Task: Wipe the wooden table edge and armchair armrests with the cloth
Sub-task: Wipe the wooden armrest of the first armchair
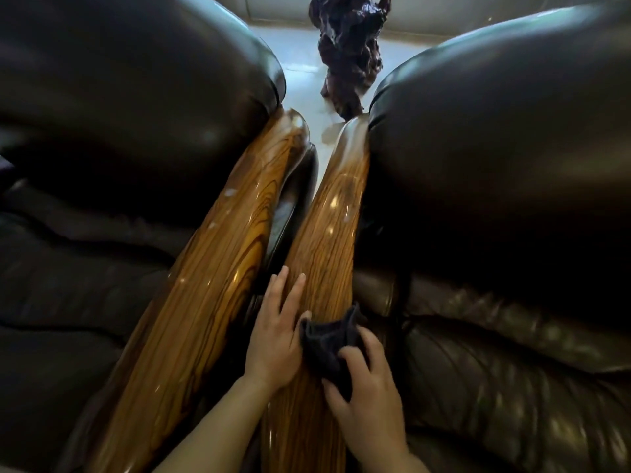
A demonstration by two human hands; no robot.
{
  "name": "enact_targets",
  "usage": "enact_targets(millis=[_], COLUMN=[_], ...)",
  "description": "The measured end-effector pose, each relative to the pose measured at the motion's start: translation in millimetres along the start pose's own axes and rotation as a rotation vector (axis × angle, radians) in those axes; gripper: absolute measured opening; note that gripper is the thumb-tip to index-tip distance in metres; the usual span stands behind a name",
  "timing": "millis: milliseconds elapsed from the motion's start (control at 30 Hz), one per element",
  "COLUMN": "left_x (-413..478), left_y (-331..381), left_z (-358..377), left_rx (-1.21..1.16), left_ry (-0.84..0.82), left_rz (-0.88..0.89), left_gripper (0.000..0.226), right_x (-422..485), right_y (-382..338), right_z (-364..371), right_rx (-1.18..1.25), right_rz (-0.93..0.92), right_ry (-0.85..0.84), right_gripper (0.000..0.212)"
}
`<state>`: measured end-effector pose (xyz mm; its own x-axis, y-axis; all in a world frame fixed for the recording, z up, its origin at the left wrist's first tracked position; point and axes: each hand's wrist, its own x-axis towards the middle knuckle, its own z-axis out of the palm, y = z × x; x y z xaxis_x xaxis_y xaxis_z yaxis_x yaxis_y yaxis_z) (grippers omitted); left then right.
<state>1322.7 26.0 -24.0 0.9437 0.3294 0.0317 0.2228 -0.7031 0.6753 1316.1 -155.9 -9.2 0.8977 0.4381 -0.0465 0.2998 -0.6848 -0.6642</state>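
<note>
While the right hand (pixel 367 380) bunches the dark cloth (pixel 329 346) against the right-hand armrest (pixel 327 240) at lower centre, the left hand (pixel 278 331) lies open and flat beside it, touching the wood. Judging by this, the armrest step is under way; next calls for a long stroke toward the upper frame, then the left-hand armrest (pixel 218 254). Count: two armrests, two armchairs, one cloth.

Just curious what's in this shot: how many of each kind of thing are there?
Wooden armrests: 2 (left armrest, right armrest)
Leather armchairs: 2 (left armchair, right armchair)
Dark cloth: 1
Hands: 2 (left hand, right hand)
Dark carved piece: 1
Total: 8
</note>
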Motion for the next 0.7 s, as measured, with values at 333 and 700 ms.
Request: enact_targets(millis=[333, 700], left_x=[1.6, -3.4], left_y=[-5.2, -5.0], left_z=[3.3, -3.0], left_rx=[-0.015, 0.084], left_ry=[0.036, -0.043], left_rz=[0.045, 0.147], left_gripper=[0.053, 0.079], right_x=[74.3, 38.6], right_y=[-0.7, 19.5], right_z=[-4.2, -7.8], right_rx=[-0.042, -0.270], right_rz=[-0.112, -0.402], right_ry=[0.031, -0.109], right_gripper=[0.069, 0.074])
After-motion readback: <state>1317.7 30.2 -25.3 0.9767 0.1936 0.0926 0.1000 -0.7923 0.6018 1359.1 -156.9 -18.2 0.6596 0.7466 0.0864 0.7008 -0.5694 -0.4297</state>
